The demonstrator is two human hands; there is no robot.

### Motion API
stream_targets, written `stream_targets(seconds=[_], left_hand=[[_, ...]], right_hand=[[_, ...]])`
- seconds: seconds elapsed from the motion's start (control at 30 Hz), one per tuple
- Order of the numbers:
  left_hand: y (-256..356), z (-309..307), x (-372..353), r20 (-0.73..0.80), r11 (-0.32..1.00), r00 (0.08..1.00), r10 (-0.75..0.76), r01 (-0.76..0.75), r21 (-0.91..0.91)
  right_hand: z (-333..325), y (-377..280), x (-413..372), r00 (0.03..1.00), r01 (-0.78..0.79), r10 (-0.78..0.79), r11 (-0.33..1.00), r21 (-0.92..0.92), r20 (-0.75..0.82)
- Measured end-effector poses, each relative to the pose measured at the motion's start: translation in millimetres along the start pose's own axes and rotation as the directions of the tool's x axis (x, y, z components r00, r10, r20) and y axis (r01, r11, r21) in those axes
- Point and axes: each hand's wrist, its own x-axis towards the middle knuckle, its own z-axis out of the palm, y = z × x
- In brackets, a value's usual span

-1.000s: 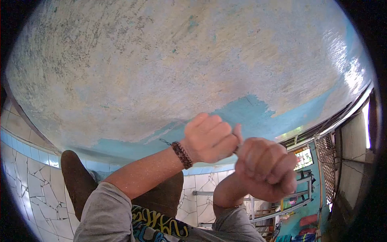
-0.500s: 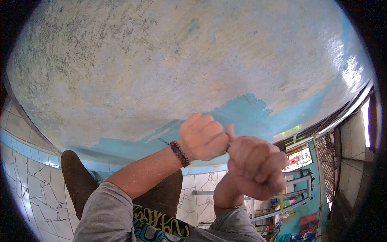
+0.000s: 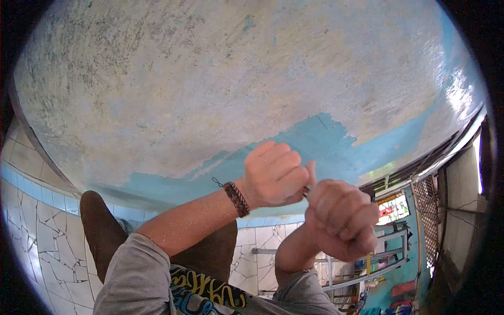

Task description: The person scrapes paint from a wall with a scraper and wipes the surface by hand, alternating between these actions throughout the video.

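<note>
Dark, metallic-looking and mostly hidden, a small slim piece point(image 3: 305, 193) shows between the left hand point(image 3: 276, 173) and the right hand point(image 3: 343, 219), both clenched, apparently around it, in front of a patchy blue-and-beige painted wall point(image 3: 210, 94). Handling it well likely calls for a firm, even grip, wrists working together and knuckles clear of the wall. Compared with half a second ago, both hands sit slightly farther right in the view.

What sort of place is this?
Probably a worn room, perhaps under renovation: the wall has patchy blue paint, the floor is crazy-paved white tile, and a metal ladder seems to stand behind.
</note>
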Motion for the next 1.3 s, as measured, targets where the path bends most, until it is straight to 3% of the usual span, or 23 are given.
stream_targets(seconds=[0.13, 0.37, 0.5, 0.6, 0.7, 0.8, 0.9, 1.03, 1.3], left_hand=[[-7, -6, 0, 0.011, 0.998, 0.998, 0.067, -0.068, 0.016], [-1, -6, 3, 0.041, 0.997, 0.997, 0.058, -0.061, 0.054], [-15, -12, -24, 0.061, 0.99, 0.998, 0.006, -0.014, 0.14], [-14, -13, -30, 0.078, 0.989, 0.997, 0.002, -0.013, 0.145], [-8, -5, -12, 0.08, 0.992, 0.996, 0.034, -0.043, 0.115], [-11, -5, -12, 0.09, 0.991, 0.995, 0.043, -0.054, 0.119], [-13, -12, -26, 0.118, 0.992, 0.993, 0.002, -0.017, 0.128], [-11, -6, -11, 0.083, 0.992, 0.994, 0.071, -0.079, 0.097], [-14, -14, -41, 0.104, 0.994, 0.995, 0.004, -0.015, 0.108]], right_hand=[[4, 6, -5, 0.999, 0.031, -0.03, 0.999, 0.04, -0.013], [-5, 3, -4, 1.0, -0.008, 0.008, 0.998, 0.065, 0.003], [-4, 27, -16, 0.985, -0.09, 0.113, 0.981, 0.172, -0.127], [-6, 33, -21, 0.984, -0.139, 0.159, 0.969, 0.205, -0.084], [-8, 13, -5, 0.999, -0.021, 0.016, 0.988, 0.153, 0.034], [-8, 17, -3, 0.998, -0.022, 0.034, 0.978, 0.208, -0.055], [-6, 27, -16, 0.989, -0.119, 0.131, 0.982, 0.147, -0.073], [-3, 15, -6, 0.999, -0.003, 0.008, 0.991, 0.132, -0.036], [0, 25, -25, 0.989, -0.107, 0.112, 0.993, 0.047, -0.102]])
